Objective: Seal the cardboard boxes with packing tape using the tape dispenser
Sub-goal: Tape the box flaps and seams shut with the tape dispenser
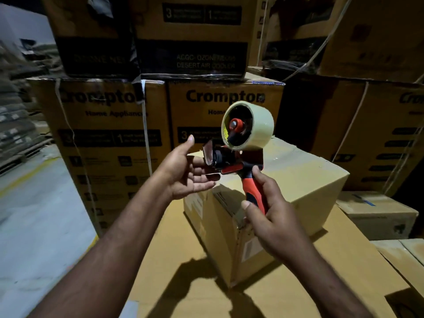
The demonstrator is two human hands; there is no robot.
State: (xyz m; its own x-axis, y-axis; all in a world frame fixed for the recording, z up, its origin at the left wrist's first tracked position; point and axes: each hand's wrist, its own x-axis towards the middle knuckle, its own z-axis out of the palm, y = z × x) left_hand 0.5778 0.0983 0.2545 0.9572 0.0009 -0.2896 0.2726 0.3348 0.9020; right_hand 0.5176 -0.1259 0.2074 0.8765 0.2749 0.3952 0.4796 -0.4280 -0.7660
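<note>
Red-handled tape dispenser (231, 157) stood upright in the right grip (270, 216), which curled round its handle. The left grip (183, 175) was spread, just beside its front end. The cardboard box (305, 177) lay right below.

- Left lower carton (107, 138): standing on the floor, showing "Crompton" and "Home Appliances" in black print.
- White strap (145, 125): running down that carton's right edge.
- Middle lower carton (197, 115): standing just beside the left one, showing the same brand word.
- Upper carton (190, 42): sitting on top of those two, its dark band reading "DESERT AIR COOLER".
- Right-hand cartons (371, 125): standing stacked at the right, pale cords crossing them.
- Grey floor (34, 221): stretching away at the left, a yellow line (25, 177) running across it.
- Wooden pallet (20, 157): lying at the far left, blurred stacked goods (13, 104) rising behind it.
</note>
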